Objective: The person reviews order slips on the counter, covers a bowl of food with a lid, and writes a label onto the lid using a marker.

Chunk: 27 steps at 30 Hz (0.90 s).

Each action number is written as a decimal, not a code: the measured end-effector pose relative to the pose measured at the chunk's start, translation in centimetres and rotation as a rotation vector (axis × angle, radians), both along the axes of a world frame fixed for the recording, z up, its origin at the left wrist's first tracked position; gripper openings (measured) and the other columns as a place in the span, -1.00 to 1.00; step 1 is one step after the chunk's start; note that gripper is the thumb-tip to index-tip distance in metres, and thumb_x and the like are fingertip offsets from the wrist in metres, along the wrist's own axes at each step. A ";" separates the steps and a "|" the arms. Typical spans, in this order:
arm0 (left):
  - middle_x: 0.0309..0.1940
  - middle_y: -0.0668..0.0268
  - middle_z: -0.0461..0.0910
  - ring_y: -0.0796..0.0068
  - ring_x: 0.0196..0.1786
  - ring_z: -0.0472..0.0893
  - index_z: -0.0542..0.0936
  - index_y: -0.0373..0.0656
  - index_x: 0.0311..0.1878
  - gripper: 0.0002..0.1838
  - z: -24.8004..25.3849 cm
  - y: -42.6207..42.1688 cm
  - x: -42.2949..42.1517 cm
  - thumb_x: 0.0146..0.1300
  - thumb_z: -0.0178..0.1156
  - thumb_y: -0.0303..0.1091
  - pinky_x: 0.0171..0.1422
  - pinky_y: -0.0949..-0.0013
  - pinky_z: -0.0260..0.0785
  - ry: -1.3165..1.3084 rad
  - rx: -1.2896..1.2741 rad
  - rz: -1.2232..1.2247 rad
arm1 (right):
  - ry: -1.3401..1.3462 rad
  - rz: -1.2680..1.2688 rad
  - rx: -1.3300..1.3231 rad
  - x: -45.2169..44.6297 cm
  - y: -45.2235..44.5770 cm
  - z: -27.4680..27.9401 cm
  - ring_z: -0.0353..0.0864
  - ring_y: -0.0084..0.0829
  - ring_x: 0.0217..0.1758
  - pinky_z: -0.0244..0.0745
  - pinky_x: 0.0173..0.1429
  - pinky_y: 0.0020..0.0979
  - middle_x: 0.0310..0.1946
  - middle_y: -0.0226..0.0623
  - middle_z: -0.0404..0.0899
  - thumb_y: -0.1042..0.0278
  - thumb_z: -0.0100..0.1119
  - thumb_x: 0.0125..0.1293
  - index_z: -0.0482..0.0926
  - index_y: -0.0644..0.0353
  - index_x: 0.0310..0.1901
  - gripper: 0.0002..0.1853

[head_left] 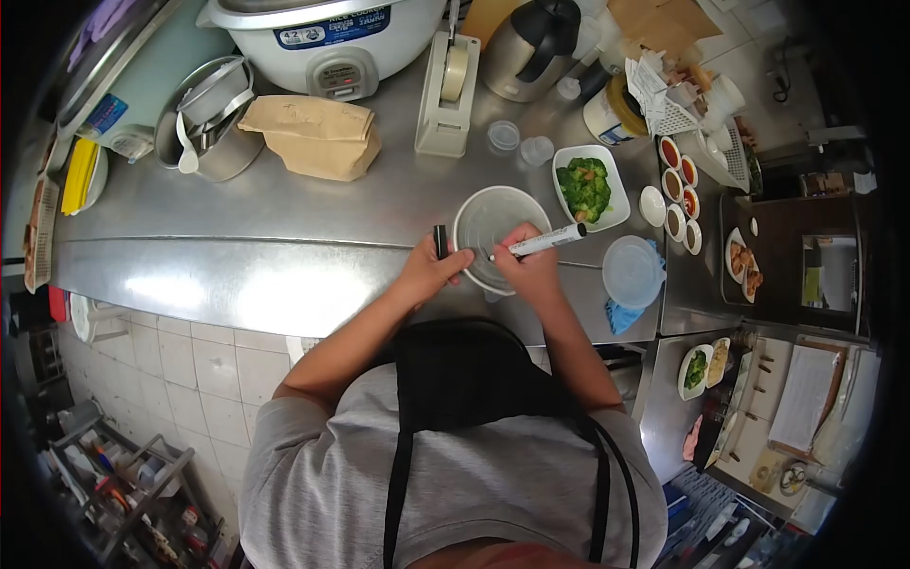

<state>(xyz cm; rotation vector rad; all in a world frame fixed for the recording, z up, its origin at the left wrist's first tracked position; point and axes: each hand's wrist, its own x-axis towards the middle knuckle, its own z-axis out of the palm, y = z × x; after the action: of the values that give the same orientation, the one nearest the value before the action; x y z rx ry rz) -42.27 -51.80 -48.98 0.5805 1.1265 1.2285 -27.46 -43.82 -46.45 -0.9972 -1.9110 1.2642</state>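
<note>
A round lidded container (488,213) with a translucent top stands on the steel counter in front of my body. My right hand (531,270) is closed around a white marker (548,242), its tip down at the lid. At the container's left edge, my left hand (431,270) holds a black marker cap (440,241) and rests its thumb on the rim. Broccoli (584,188) fills a white square bowl just to the right. A translucent lid (633,271) lies over a blue cloth (623,317) at the right.
Along the back stand a rice cooker (336,52), a folded paper bag (313,137), a tape dispenser (445,114) and a steel jug (531,52). Metal pots (223,152) are at the left. Several sauce cups (674,185) sit at the right.
</note>
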 end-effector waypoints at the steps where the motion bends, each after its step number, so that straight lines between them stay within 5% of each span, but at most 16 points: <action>1: -0.61 0.49 0.36 0.73 -0.62 0.38 0.33 -0.11 -0.36 -0.71 0.0 0.0 0.0 0.03 0.20 -0.18 -0.59 0.67 0.14 0.003 -0.008 0.005 | 0.007 0.008 -0.017 0.2 0.0 -0.2 0.26 -0.72 -0.60 0.19 -0.53 -0.64 -0.68 -0.48 0.35 0.47 0.20 -0.06 0.36 0.22 -0.52 -0.83; 4: -0.61 0.49 0.36 0.73 -0.62 0.38 0.32 -0.10 -0.38 -0.72 0.1 0.0 0.0 0.03 0.20 -0.19 -0.58 0.67 0.14 0.002 -0.001 0.000 | 0.147 -0.055 -0.119 -0.3 -0.3 0.6 0.26 -0.72 -0.58 0.19 -0.51 -0.64 -0.65 -0.48 0.35 0.48 0.18 -0.05 0.37 0.21 -0.49 -0.85; 27: -0.60 0.49 0.34 0.73 -0.61 0.35 0.29 -0.08 -0.39 -0.72 -0.6 0.0 0.1 0.03 0.20 -0.21 -0.54 0.66 0.16 -0.013 0.028 0.022 | -0.002 -0.033 0.093 0.5 -0.1 0.0 0.28 -0.71 -0.58 0.22 -0.51 -0.62 -0.65 -0.48 0.33 0.51 0.13 -0.03 0.36 0.20 -0.52 -0.88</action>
<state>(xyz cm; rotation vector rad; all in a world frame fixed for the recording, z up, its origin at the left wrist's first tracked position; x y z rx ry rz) -42.18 -51.76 -49.61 0.5818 1.1087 1.2665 -26.95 -43.91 -46.48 -0.9781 -1.9287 1.1451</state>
